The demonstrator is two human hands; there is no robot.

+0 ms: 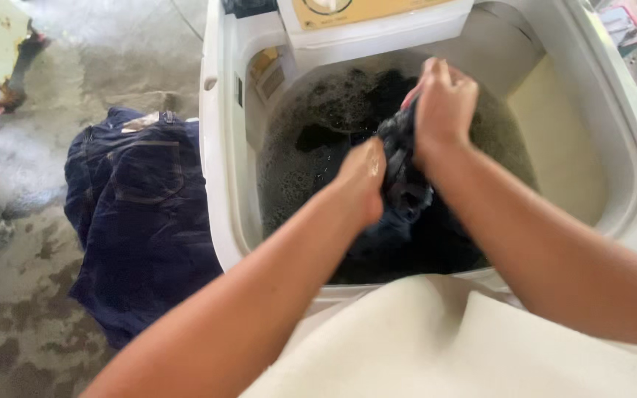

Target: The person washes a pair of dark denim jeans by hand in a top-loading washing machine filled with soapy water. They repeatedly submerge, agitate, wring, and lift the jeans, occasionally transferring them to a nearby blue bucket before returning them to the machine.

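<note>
Both hands work over the washing tub [219,147], a white top-loading machine standing on a wet concrete floor [31,309]. Inside the tub lies dark, foamy wash water [311,147] with more dark cloth sunk in it. Just beside the tub's outer wall, on the person's left, a pair of dark blue jeans [141,214] lies heaped on the floor. Above the middle of the tub, clear of the water, hangs a dark wet garment [405,173], bunched and twisted. The right hand [444,107] is closed in a fist around its upper end; the left hand [363,180] clasps it lower down, fingers wrapped out of sight. Soaked through, the garment is likely heavy, limp and slick with suds, so a full-fisted hold on the gathered bulk seems surer than pinching an edge.
</note>
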